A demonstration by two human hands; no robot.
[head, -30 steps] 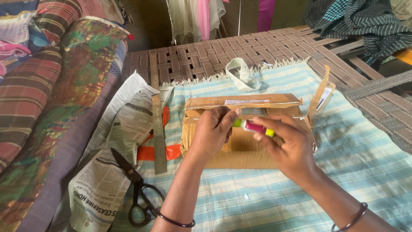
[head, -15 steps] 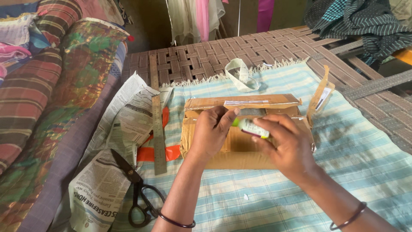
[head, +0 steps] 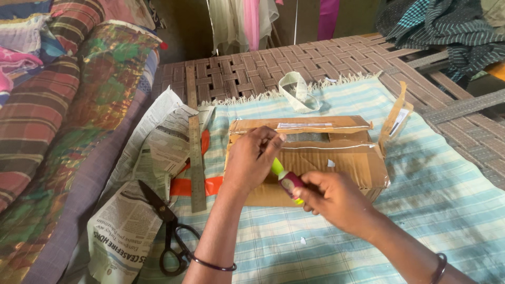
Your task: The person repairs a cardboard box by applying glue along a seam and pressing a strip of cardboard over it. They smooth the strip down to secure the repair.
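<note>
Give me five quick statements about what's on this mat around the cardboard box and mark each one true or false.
1. Both hands hold a small yellow-green and pink tube over the cardboard box. True; the left hand and right hand each grip it.
2. The black scissors lie on top of the box. False; they lie on the newspaper to its left.
3. A long ruler lies left of the box. True.
4. The mat under the box is solid red. False; it is light blue checked cloth.
5. Each wrist wears a dark bangle. True.
</note>
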